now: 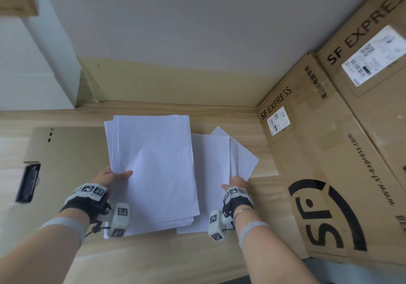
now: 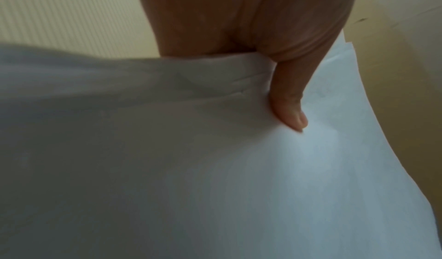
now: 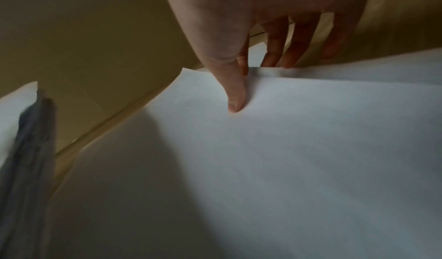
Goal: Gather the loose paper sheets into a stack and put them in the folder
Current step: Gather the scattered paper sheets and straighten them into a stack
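A thick stack of white sheets (image 1: 153, 163) is lifted above the wooden table, its edges uneven. My left hand (image 1: 109, 177) grips the stack's left edge, thumb (image 2: 290, 111) pressed on top and fingers hidden beneath. To the right lie more white sheets (image 1: 211, 163), fanned loosely. My right hand (image 1: 236, 182) pinches the right edge of the top loose sheet (image 3: 287, 149), thumb (image 3: 235, 96) above and fingers (image 3: 275, 51) below. A glossy pale strip (image 1: 232, 158) runs along those sheets; I cannot tell if it is the folder.
Large SF Express cardboard boxes (image 1: 329, 152) wall in the right side. A flat cardboard panel (image 1: 66, 152) lies at the left with a dark device (image 1: 28, 182) beside it. The wooden table (image 1: 153, 261) runs back to a grey wall.
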